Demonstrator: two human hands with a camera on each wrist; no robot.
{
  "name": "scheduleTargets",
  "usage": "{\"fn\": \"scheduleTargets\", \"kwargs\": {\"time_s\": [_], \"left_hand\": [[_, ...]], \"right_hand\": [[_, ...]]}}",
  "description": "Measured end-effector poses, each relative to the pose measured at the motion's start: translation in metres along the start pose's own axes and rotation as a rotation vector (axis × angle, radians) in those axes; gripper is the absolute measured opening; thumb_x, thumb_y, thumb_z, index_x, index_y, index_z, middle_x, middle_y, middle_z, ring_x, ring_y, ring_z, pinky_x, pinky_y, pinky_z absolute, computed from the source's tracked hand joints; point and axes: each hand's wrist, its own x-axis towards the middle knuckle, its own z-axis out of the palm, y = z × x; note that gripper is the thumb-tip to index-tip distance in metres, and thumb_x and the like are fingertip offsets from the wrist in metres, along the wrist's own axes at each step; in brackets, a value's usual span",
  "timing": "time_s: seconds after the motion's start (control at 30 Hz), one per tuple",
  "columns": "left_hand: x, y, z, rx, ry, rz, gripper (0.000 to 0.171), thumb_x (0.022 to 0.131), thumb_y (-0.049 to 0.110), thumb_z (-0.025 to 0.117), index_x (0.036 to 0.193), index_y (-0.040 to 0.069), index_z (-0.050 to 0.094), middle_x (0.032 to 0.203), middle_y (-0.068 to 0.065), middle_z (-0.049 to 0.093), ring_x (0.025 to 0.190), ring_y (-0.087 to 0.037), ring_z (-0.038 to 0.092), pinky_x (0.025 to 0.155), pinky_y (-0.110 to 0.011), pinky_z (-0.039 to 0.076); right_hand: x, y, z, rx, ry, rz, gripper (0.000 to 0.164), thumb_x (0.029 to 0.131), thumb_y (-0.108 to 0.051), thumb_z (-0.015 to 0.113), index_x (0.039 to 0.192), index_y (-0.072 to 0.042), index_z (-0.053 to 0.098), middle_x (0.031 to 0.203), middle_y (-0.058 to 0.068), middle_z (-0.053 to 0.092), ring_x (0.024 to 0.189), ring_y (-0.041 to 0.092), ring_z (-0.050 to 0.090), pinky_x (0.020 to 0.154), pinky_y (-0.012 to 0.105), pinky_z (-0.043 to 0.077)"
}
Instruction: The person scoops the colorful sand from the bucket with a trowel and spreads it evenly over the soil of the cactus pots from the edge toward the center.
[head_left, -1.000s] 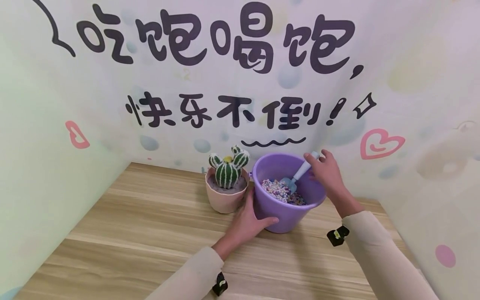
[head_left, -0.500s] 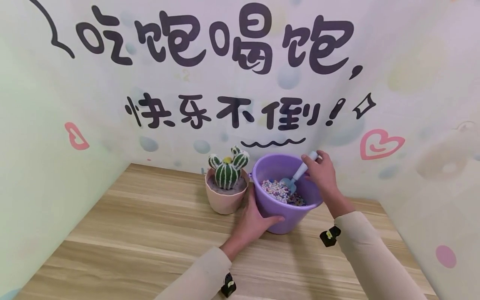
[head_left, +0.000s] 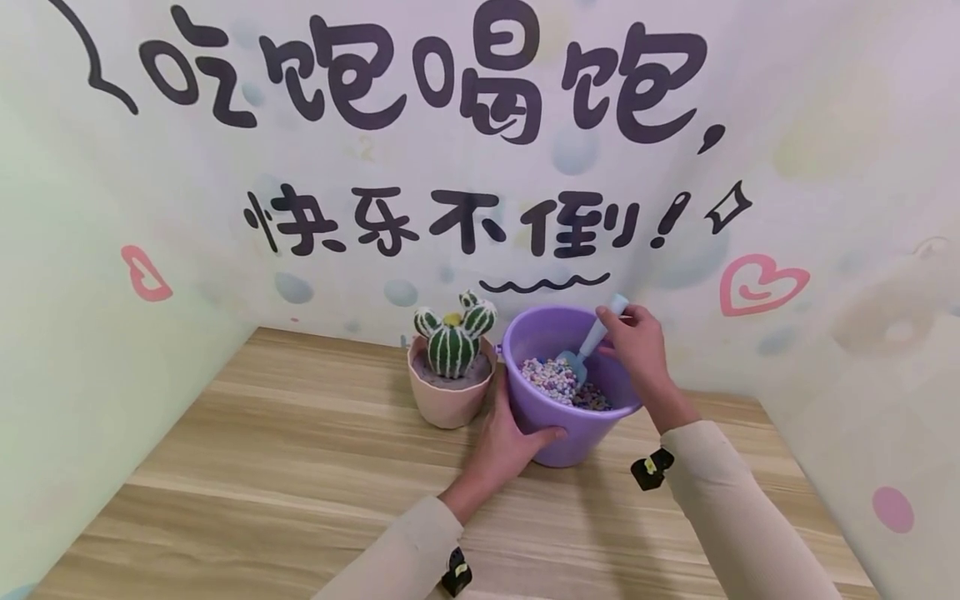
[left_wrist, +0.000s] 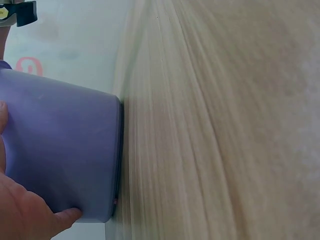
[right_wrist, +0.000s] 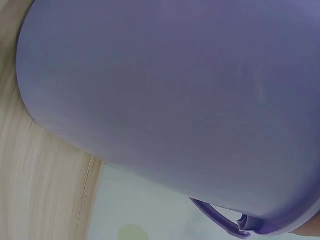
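Bucket (head_left: 576, 435), purple, stands upright on the wood-grain table (head_left: 300, 475), close to the back wall (head_left: 337, 302); small mixed-colour beads (head_left: 546, 379) lie inside it, and among them rests the blade of a light-blue shovel (head_left: 591, 340), whose shaft slants up to the right past the rim; the right hand (head_left: 639, 343) pinches that shaft near its top, so this grip is on the shovel, and the hand blocks part of the bucket's right rim from the head view; the left hand (head_left: 501, 437) grips the bucket low on its near left side, thumb across the front, fingers along the left.

Those fingers reach into the narrow gap between the bucket and a pink pot (head_left: 448, 407), which crowds it on the left; whether they touch the pot, I cannot tell; in the pot, a green cactus (head_left: 452, 352) with white stripes sits in grey filling.

Large black writing (head_left: 465, 221) covers the back wall, with a pink heart (head_left: 763, 286) to its right; pale sleeves (head_left: 738, 492) cross the near part of the table, each with a small black box (head_left: 651, 469) at the wrist; in the right wrist view the bucket's side fills most of the picture, hiding the beads and shovel, and a purple carrying handle (right_wrist: 217, 217) shows by the rim.
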Motion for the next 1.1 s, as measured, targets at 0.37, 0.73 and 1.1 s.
{"fn": "scheduleTargets", "kwargs": {"time_s": [0.37, 0.73, 1.1], "left_hand": [[0.0015, -0.0017, -0.0004, -0.007, 0.001, 0.016, 0.126, 0.067, 0.045, 0.087, 0.156, 0.031, -0.001, 0.162, 0.004, 0.017, 0.146, -0.016, 0.022, 0.117, -0.042, 0.026], [-0.0013, -0.0001, 0.0003, 0.020, -0.019, -0.024, 0.125, 0.070, 0.046, 0.085, 0.157, 0.026, -0.004, 0.162, -0.004, 0.018, 0.145, -0.024, 0.026, 0.115, -0.046, 0.029], [-0.0021, -0.0002, 0.0014, 0.045, -0.027, -0.065, 0.125, 0.072, 0.045, 0.084, 0.157, 0.022, -0.004, 0.162, -0.007, 0.016, 0.145, -0.025, 0.025, 0.116, -0.045, 0.028]], "right_hand": [[0.0022, -0.0030, -0.0005, -0.045, -0.047, 0.035, 0.046, 0.102, -0.031, 0.048, 0.130, 0.005, 0.045, 0.119, 0.020, 0.054, 0.087, 0.018, 0.063, 0.085, 0.037, 0.057], [0.0024, -0.0005, -0.0040, -0.019, -0.116, 0.040, 0.042, 0.104, -0.027, 0.043, 0.127, 0.008, 0.043, 0.113, 0.024, 0.057, 0.079, 0.015, 0.063, 0.084, 0.037, 0.057], [0.0027, 0.0032, -0.0064, 0.033, -0.213, -0.037, 0.039, 0.104, -0.025, 0.043, 0.123, 0.008, 0.044, 0.117, 0.027, 0.058, 0.080, 0.010, 0.065, 0.077, 0.030, 0.058]]}}
